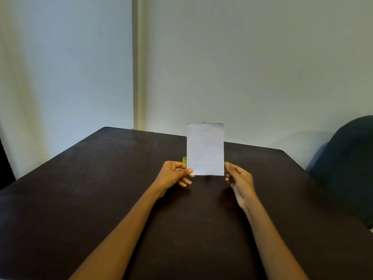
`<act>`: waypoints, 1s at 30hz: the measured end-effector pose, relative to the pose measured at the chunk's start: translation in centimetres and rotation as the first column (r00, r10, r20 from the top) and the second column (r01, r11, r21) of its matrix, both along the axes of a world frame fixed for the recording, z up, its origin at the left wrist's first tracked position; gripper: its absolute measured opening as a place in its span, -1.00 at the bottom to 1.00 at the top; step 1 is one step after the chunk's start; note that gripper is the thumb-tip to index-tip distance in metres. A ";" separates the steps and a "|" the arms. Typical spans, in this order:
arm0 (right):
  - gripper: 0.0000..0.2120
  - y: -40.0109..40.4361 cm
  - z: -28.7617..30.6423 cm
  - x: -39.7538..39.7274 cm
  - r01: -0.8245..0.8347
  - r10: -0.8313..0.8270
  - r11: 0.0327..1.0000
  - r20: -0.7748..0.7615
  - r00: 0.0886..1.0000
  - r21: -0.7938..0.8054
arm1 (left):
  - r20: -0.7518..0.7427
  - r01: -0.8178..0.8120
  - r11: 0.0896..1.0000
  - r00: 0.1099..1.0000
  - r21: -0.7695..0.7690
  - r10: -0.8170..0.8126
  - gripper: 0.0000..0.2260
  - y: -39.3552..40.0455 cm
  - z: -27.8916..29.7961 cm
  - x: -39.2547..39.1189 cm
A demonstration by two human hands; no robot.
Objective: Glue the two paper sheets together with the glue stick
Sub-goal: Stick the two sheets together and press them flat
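Observation:
A white paper sheet (205, 149) stands upright above the dark table (101, 188), facing me. My left hand (174, 174) pinches its lower left corner between thumb and fingers. My right hand (239, 179) is at the lower right edge, fingers slightly apart and touching or just beside the paper. I cannot tell whether it is one sheet or two pressed together. A small green bit of the glue stick (184, 160) shows behind the paper's left edge, mostly hidden.
A dark upholstered chair (349, 164) stands at the table's right side. Pale walls rise right behind the table's far edge, with a corner post (138, 77) at the back.

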State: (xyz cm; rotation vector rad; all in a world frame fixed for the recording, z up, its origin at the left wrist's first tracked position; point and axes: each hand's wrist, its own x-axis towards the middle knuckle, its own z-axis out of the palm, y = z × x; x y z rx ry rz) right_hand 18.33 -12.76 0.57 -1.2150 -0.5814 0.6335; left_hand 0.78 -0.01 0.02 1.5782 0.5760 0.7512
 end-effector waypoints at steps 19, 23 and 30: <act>-0.89 1.3 -0.7 -3.3 -0.205 0.216 0.976 0.198 0.956 -0.076 | 0.133 0.056 0.995 0.990 -0.086 -0.044 -0.90 -2.3 -0.5 2.0; -0.89 0.9 -0.2 -1.6 -0.044 0.044 0.999 0.106 0.993 -0.005 | 0.016 0.110 0.992 0.994 -0.069 -0.109 -0.93 -2.0 -0.5 1.9; -0.86 0.4 -0.3 -0.8 -0.025 0.024 1.000 0.007 1.000 0.009 | -0.047 0.131 0.988 0.990 -0.079 -0.135 -0.94 -1.5 -0.5 2.0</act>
